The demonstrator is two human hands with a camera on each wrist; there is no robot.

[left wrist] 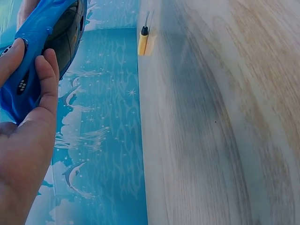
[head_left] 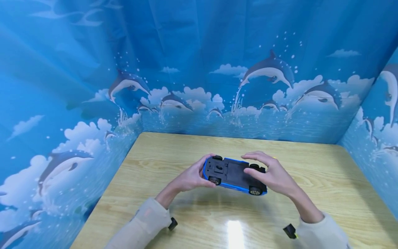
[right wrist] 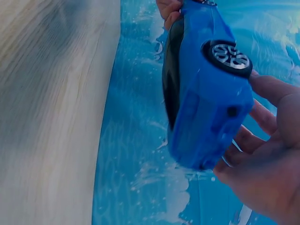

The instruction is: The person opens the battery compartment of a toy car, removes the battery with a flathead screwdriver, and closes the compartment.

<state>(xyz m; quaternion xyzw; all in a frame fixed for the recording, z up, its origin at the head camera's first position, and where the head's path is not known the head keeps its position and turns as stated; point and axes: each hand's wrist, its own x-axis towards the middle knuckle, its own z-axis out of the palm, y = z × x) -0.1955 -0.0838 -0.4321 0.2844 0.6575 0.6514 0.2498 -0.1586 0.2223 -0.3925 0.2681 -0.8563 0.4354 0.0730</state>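
Observation:
A blue toy car (head_left: 236, 175) is held up over the table with its black underside and wheels turned toward the head camera. My left hand (head_left: 191, 177) grips one end, thumb on one side and fingers on the other. In the left wrist view, its fingers lie against the blue body (left wrist: 47, 21) beside the dark windows. My right hand (head_left: 276, 175) is at the other end, with its thumb over the underside and fingers loosely extended. The right wrist view shows that hand (right wrist: 267, 154) beside the car's underside, not wrapped round it; whether the fingertips touch is unclear.
A small screwdriver with a yellow handle (left wrist: 142, 44) lies on the wooden table (head_left: 199, 221), mostly hidden behind the right hand in the head view. A blue curtain (head_left: 199, 69) printed with dolphins stands along the table's back and sides.

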